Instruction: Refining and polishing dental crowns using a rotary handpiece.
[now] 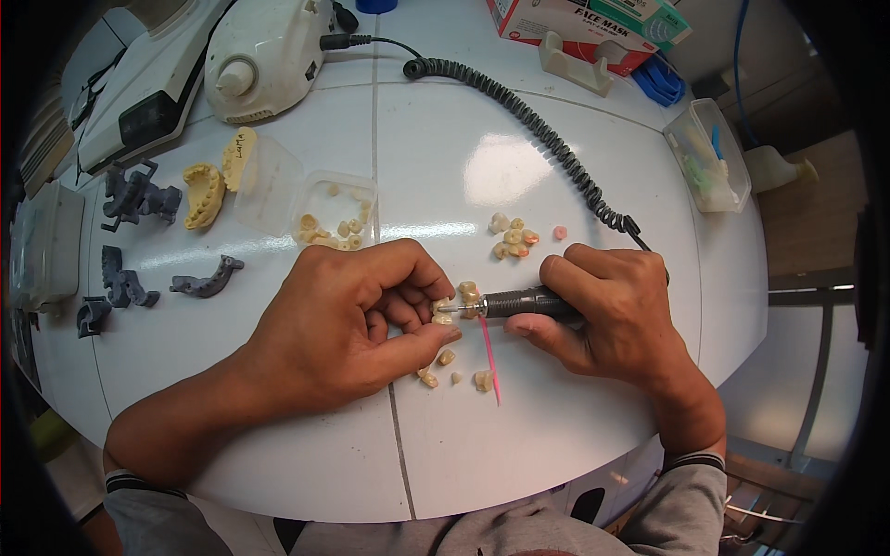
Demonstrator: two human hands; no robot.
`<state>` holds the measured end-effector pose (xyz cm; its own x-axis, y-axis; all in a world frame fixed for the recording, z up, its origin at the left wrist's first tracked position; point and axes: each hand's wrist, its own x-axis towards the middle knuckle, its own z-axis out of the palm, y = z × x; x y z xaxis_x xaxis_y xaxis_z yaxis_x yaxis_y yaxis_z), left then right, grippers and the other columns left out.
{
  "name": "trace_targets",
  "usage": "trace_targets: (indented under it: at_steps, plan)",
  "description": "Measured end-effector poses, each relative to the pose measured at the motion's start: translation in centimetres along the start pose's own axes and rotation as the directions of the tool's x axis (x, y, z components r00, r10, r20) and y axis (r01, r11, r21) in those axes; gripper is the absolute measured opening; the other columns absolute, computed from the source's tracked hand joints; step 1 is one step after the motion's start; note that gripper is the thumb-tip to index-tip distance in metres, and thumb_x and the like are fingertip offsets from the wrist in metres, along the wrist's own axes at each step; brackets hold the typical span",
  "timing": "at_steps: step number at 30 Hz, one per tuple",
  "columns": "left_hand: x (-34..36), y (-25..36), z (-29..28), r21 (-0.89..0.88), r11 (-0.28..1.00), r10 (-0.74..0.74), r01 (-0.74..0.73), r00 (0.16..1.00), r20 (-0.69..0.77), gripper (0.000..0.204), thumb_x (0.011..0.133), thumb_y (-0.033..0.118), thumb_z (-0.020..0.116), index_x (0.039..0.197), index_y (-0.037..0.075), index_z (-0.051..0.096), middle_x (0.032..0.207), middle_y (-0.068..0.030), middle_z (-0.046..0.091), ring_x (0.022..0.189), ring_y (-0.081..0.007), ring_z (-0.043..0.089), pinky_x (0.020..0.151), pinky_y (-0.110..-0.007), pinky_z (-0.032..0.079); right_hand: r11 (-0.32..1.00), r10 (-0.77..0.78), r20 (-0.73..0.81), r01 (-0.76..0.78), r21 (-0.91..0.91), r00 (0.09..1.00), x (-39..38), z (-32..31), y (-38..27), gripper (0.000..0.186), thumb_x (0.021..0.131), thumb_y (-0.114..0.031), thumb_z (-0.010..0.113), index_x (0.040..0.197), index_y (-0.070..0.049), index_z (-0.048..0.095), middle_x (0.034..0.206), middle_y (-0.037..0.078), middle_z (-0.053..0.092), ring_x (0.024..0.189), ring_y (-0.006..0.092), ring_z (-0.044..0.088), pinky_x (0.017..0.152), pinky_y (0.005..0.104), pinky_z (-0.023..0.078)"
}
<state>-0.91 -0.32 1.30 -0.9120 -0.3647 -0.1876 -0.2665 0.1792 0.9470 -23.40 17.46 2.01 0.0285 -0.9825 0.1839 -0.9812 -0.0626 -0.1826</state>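
Note:
Between thumb and fingertips, my left hand pinches a small cream dental crown. My right hand is wrapped round a black dental handpiece, and its thin metal bur meets the crown or lies right against it. Just behind the handpiece's tip sits another tooth-coloured piece. Below my fingers lie several loose crowns and a thin pink stick. Beyond my hands is a small cluster of crowns, some with pink parts, beside a round pink piece.
A coiled black cord runs from the white control unit to the handpiece. At left are a clear box holding crowns, a yellow plaster dental model and grey dental models. A clear tub and a mask box stand far right.

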Motion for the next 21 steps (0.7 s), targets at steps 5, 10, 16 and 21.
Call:
trace_targets:
  at_steps: [5,10,16,21]
  plan:
    - [-0.02,-0.17,0.03,0.030,0.999,0.030,-0.030,1.000,-0.002,0.026,0.088,0.011,0.087,0.106,-0.003,0.075,0.084,0.0005,0.070,0.071,0.0003,0.061,0.057,-0.015,0.040,1.000,-0.005,-0.005,0.005,-0.004,1.000,0.05,0.01,-0.11,0.045,0.089,-0.054,0.087,0.086,-0.011,0.071,0.060,-0.001,0.057,0.046,0.0165,0.056,0.044,0.0356,0.039]
    - [0.05,-0.23,0.06,0.018,0.999,0.030,-0.030,1.000,-0.004,0.026,0.088,0.011,0.087,0.106,-0.003,0.075,0.084,0.0006,0.070,0.071,0.0004,0.061,0.057,-0.015,0.040,1.000,-0.006,-0.017,0.006,-0.009,1.000,0.03,0.14,-0.17,0.046,0.088,-0.054,0.087,0.085,-0.011,0.071,0.059,-0.001,0.057,0.046,0.0164,0.056,0.043,0.0353,0.038]
    - [0.02,-0.22,0.09,0.022,1.000,0.021,-0.021,1.000,-0.007,0.026,0.088,0.010,0.087,0.107,-0.003,0.075,0.083,0.0008,0.070,0.071,0.0005,0.062,0.057,-0.015,0.039,1.000,0.009,0.009,-0.009,-0.012,1.000,0.10,-0.07,-0.38,0.047,0.088,-0.053,0.088,0.083,-0.010,0.069,0.060,0.001,0.057,0.047,0.0168,0.055,0.045,0.0353,0.039]
    - [0.06,-0.12,0.06,0.017,1.000,0.018,-0.018,1.000,-0.002,0.025,0.088,0.010,0.087,0.107,-0.003,0.075,0.083,0.0007,0.071,0.071,0.0004,0.062,0.057,-0.015,0.040,1.000,-0.001,-0.002,0.001,-0.018,1.000,0.11,-0.10,-0.36,0.046,0.088,-0.054,0.088,0.086,-0.011,0.071,0.061,0.000,0.058,0.046,0.0168,0.057,0.044,0.0352,0.039]
